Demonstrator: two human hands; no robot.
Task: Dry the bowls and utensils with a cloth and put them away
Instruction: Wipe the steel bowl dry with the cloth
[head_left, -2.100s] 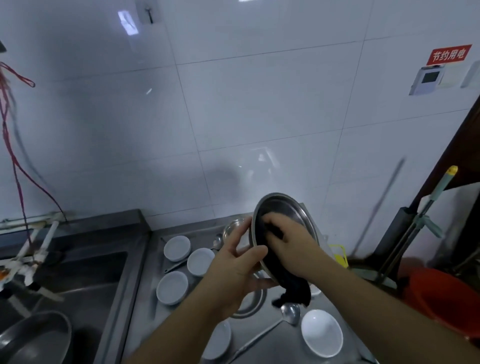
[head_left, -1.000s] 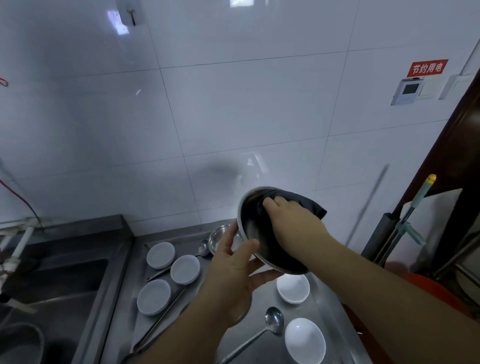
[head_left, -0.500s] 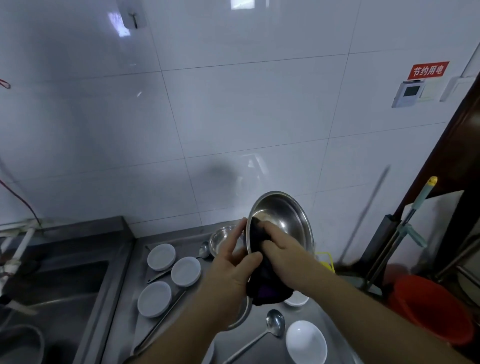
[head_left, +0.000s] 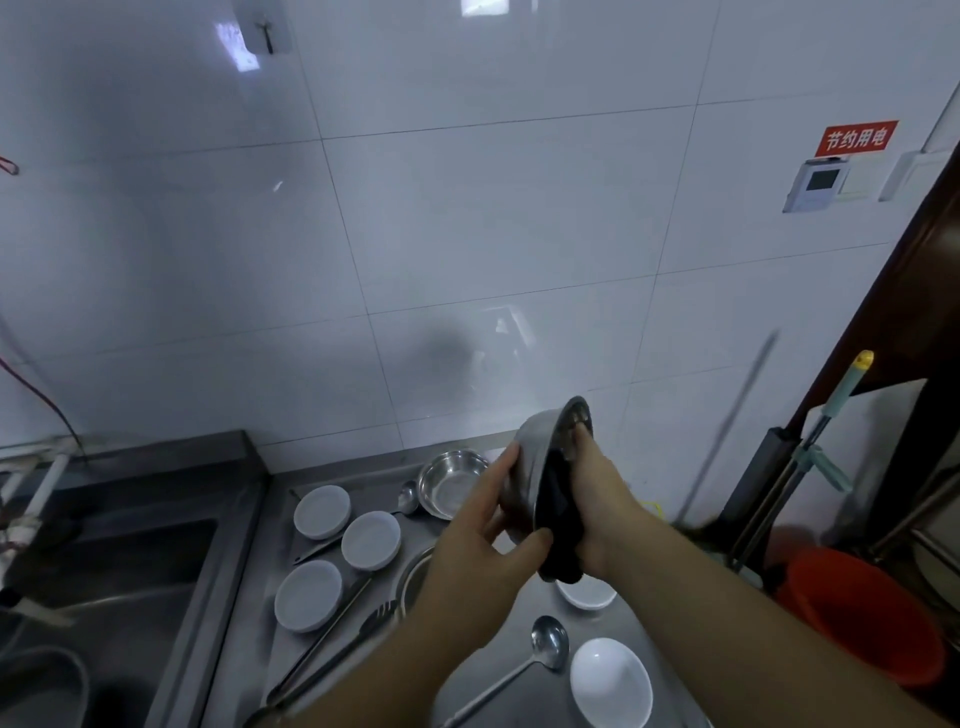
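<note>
White tile backs the steel counter (head_left: 519, 691). I see the steel bowl (head_left: 535, 457) held on edge above it, mouth rightward: left hand (head_left: 478, 551) grips its back, right hand (head_left: 597, 499) clenches the dark cloth (head_left: 558, 525) inside.

Both forearms reach in from 6 o'clock toward 12. The left hand (head_left: 483, 545) curls around a held item's back; the right hand (head_left: 597, 499) presses inward, fingers extended toward 12.
</note>
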